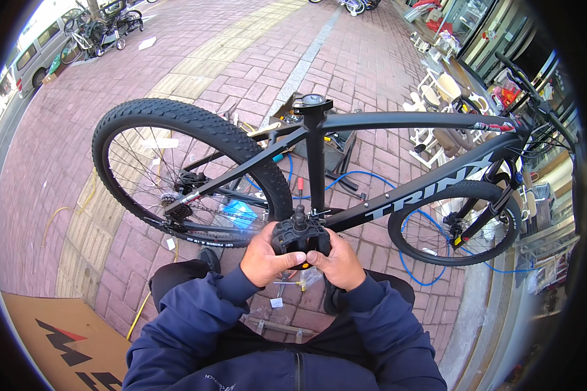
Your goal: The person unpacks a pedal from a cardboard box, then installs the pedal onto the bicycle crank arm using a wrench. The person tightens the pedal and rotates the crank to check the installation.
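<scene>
Between my two hands is a black bicycle pedal [295,233], its spindle pointing up and a small orange reflector at its lower edge. Fingers of my left hand [265,258] wrap its left side, and my right hand [341,262] grips the right side, both thumbs meeting in front. Whether one pedal or a pair is held, I cannot tell. Just beyond stands a black mountain bike frame [316,163] without a saddle. Its rear wheel [192,173] is at the left and its front wheel [454,223] at the right. The pedal hides the crank area.
An open toolbox [332,156] with tools lies behind the frame. A blue hose [372,174] snakes over the brick paving. A cardboard box [65,339] is at the lower left. Several small chairs [440,91] stand by the shopfront; a van [39,55] is at the far left.
</scene>
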`<move>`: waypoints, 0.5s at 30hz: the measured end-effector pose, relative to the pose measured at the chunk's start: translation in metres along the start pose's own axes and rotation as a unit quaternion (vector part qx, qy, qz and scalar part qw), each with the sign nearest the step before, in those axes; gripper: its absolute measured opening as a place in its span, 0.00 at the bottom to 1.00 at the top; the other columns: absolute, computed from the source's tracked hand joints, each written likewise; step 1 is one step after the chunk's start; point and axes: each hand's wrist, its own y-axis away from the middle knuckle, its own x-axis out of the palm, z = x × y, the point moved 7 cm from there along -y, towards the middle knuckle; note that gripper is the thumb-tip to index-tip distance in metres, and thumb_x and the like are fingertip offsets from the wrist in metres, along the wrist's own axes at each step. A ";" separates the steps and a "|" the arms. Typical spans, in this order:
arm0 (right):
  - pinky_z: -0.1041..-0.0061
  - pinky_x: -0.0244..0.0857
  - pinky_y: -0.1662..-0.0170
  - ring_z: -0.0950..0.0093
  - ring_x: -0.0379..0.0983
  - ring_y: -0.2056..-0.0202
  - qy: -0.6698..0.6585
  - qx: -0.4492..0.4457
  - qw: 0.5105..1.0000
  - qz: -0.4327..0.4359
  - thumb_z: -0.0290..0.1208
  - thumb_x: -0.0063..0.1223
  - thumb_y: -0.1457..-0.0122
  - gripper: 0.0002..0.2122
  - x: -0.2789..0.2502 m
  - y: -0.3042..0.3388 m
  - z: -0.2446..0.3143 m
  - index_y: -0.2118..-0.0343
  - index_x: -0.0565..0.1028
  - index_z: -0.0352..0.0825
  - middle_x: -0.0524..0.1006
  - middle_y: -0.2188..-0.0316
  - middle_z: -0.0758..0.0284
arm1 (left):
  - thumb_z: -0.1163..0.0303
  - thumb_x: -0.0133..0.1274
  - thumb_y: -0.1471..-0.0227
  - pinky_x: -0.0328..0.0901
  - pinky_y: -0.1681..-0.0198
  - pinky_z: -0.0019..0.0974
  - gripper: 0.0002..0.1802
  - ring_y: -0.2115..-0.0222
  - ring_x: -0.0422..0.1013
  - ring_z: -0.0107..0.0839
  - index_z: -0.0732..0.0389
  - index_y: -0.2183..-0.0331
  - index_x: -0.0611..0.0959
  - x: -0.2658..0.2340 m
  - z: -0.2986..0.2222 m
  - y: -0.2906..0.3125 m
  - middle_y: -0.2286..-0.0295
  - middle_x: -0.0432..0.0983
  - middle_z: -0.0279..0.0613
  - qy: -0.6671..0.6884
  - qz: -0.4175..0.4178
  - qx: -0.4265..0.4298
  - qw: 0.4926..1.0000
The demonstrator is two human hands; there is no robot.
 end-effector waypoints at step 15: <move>0.74 0.65 0.73 0.71 0.72 0.78 0.295 -0.132 0.932 -0.161 0.36 0.67 0.42 0.14 -0.009 0.007 0.050 0.74 0.77 0.29 0.76 0.80 0.64 | 0.65 0.67 0.63 0.72 0.57 0.46 0.33 0.61 0.78 0.52 0.60 0.51 0.78 -0.001 -0.017 0.009 0.62 0.80 0.51 -0.530 -0.084 0.077 0.840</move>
